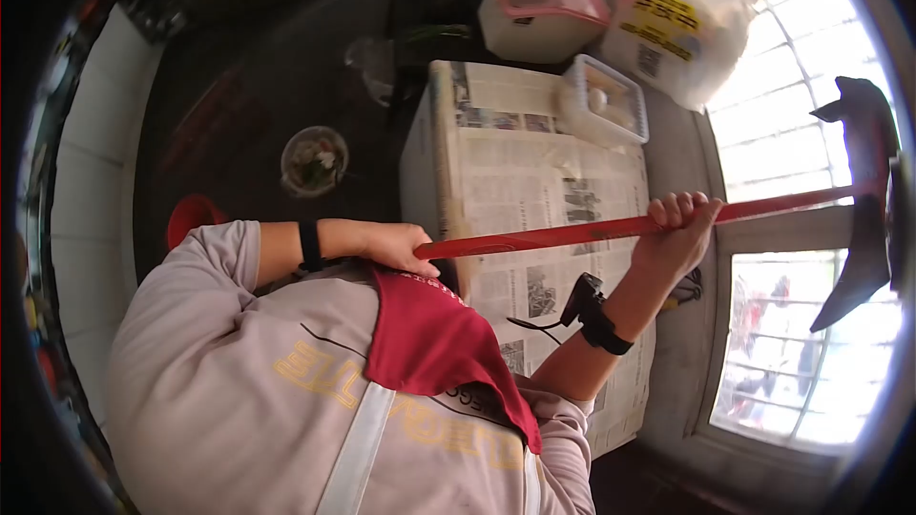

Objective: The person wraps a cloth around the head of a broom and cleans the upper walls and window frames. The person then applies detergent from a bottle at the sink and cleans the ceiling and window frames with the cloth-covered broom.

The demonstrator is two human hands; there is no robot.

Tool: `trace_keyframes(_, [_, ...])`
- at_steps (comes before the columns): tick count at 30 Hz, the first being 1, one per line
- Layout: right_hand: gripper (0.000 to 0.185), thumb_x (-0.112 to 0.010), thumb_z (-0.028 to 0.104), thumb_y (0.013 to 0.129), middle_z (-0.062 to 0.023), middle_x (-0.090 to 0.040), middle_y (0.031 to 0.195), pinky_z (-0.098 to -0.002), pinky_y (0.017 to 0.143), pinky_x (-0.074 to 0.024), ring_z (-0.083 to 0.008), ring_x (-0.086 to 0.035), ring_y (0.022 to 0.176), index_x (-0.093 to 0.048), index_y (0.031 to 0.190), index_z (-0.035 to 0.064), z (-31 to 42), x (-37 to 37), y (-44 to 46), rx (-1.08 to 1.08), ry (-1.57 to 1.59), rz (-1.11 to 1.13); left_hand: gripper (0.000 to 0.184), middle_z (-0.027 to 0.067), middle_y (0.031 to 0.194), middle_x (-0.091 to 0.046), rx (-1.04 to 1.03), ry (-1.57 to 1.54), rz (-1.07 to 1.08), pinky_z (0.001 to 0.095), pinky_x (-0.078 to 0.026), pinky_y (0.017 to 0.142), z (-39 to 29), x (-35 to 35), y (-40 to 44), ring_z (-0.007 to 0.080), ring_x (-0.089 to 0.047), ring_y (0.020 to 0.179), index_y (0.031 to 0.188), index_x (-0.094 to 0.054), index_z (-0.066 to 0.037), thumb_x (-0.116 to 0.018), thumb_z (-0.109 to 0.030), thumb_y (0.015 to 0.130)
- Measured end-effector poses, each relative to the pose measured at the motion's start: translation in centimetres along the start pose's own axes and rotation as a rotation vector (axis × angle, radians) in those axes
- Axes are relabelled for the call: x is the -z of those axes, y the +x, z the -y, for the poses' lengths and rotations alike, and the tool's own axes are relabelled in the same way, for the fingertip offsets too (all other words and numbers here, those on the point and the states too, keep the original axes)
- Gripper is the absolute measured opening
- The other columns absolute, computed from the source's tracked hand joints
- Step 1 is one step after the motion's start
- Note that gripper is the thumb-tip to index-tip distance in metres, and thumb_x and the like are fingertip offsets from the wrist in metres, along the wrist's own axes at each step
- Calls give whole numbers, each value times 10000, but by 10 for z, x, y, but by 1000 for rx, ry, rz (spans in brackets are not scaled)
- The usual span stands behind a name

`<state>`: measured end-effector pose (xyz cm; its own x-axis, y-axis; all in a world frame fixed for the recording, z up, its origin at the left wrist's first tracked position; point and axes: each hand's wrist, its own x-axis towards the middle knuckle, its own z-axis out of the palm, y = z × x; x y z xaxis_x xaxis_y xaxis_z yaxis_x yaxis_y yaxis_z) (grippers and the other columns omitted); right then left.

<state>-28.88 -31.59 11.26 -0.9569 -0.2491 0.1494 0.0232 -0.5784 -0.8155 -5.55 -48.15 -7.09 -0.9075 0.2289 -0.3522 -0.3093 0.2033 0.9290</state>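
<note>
A long red pole (572, 232) runs across the view from the middle to the right. Its wide dark crosswise head (866, 195), with flared, pointed ends, is against the bright window; what kind of tool it is I cannot tell. At the near end of the pole, my left hand (396, 248) is closed around it. Farther along, toward the head, my right hand (676, 236) grips the shaft with fingers wrapped over it. Both wrists carry black bands, and a small black device (582, 298) with a cable is by the right one.
Newspaper (515, 172) covers a surface below the pole. On it stands a clear plastic tub (606, 100) with a pale round item. Behind are a pink-lidded bin (544, 10) and a large white bag (677, 38). A food bowl (315, 162) and red container (194, 216) are left. A barred window (782, 153) is right.
</note>
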Motion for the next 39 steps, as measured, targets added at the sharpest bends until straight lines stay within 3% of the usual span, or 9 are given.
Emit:
trace_keyframes(7, [294,-470,329,932,23,-304,612,-215,395,-247,-69,-266,473,-412,854,52,-18,-22,-7,-1,11,-3,294,57,607,-532,5,110,-170,302,-424,581,10,2,-20,135,-506,587,732,-552,-22,-637,-291,816])
trace_keyframes(11, [281,-474,327,930,15,-340,624,-216,404,-258,-64,-289,489,-418,874,57,-38,-37,-15,-1,31,45,282,33,594,-511,69,69,-96,290,-422,574,29,18,-21,93,-493,594,698,-540,-36,-650,-267,816])
trace_keyframes(19, [227,-496,316,919,33,-397,605,-214,407,-306,-62,-350,459,-423,829,120,-79,-77,56,98,-69,-86,229,65,592,-559,-26,-95,82,305,-440,544,35,128,39,114,-516,561,759,-583,-17,-654,-229,807])
trace_keyframes(21, [232,-501,337,913,35,-406,609,-209,393,-320,-56,-382,459,-418,836,135,-94,-85,83,144,-81,-106,210,45,585,-554,-187,180,19,289,-439,524,46,167,58,100,-495,540,717,-567,-37,-678,-201,787])
trace_keyframes(24, [304,-498,420,896,33,-375,624,-202,404,-294,-56,-327,467,-431,877,125,-105,-108,119,61,-10,-196,255,8,592,-546,87,-19,196,277,-434,515,41,221,75,83,-500,559,730,-561,-37,-669,-254,809])
trace_keyframes(27, [330,-484,435,899,36,-344,628,-184,400,-283,-42,-305,470,-437,930,111,-117,-112,130,74,-27,-199,479,14,679,-547,0,5,376,268,-437,569,39,254,83,89,-519,624,824,-538,-51,-512,-529,849])
trace_keyframes(29, [345,-457,437,911,20,-358,654,-181,399,-287,-40,-310,478,-424,991,103,-123,-114,133,89,-32,-250,567,9,687,-511,137,-300,452,243,-422,600,43,264,87,92,-498,635,839,-513,-64,-461,-628,813])
trace_keyframes(31, [351,-443,437,916,13,-363,664,-181,398,-289,-40,-312,481,-415,1014,101,-129,-123,134,180,-67,-281,647,13,692,-489,165,-324,477,226,-395,616,32,271,85,100,-472,645,843,-512,-72,-429,-708,751])
trace_keyframes(39, [368,-431,455,914,9,-362,656,-187,397,-309,-47,-330,475,-407,1002,99,-95,-121,188,161,-134,-257,530,9,609,-443,212,-478,530,248,-392,523,8,272,129,126,-444,531,785,-454,-103,-472,-633,789])
